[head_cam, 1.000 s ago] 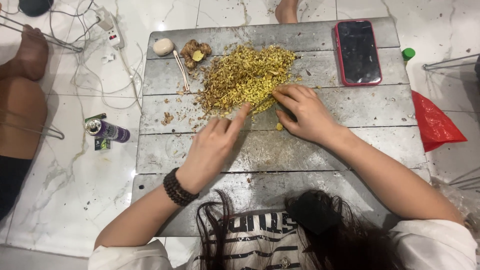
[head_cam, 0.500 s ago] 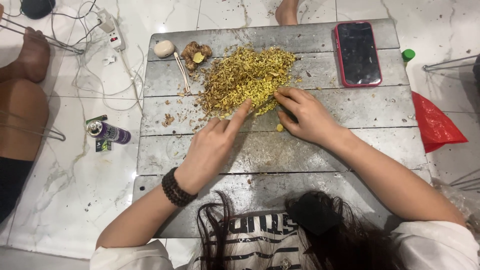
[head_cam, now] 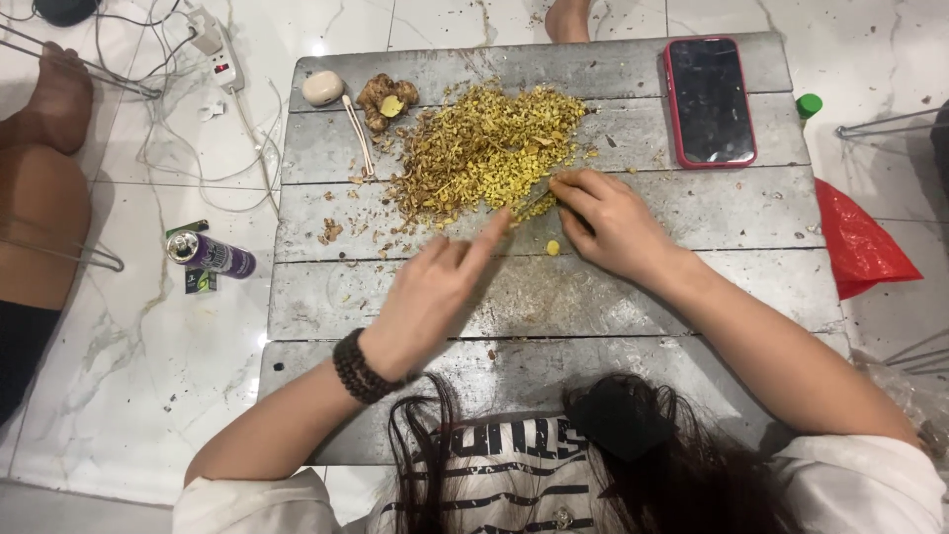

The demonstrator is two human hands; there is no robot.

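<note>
On grey plank surface (head_cam: pixel 692 287), little differs from half second ago: left hand (head_cam: pixel 435 297) lifted slightly toward pile, index finger stretched out, holding nothing. Right hand (head_cam: pixel 608 222) stays at same spot, fingers curled, pinching small bit at pile edge. Heap of yellow-green chopped plant bits (head_cam: pixel 484 148) lies just beyond both hands, touching right fingertips. Red phone (head_cam: pixel 709 101) far right, ginger root (head_cam: pixel 384 99) at left.

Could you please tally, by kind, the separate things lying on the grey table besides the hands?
Heap of chopped yellow bits: 1
Knobbly brown root: 1
Pale oval lump: 1
Thin pale stick: 1
Red-cased phone: 1
Total: 5
</note>
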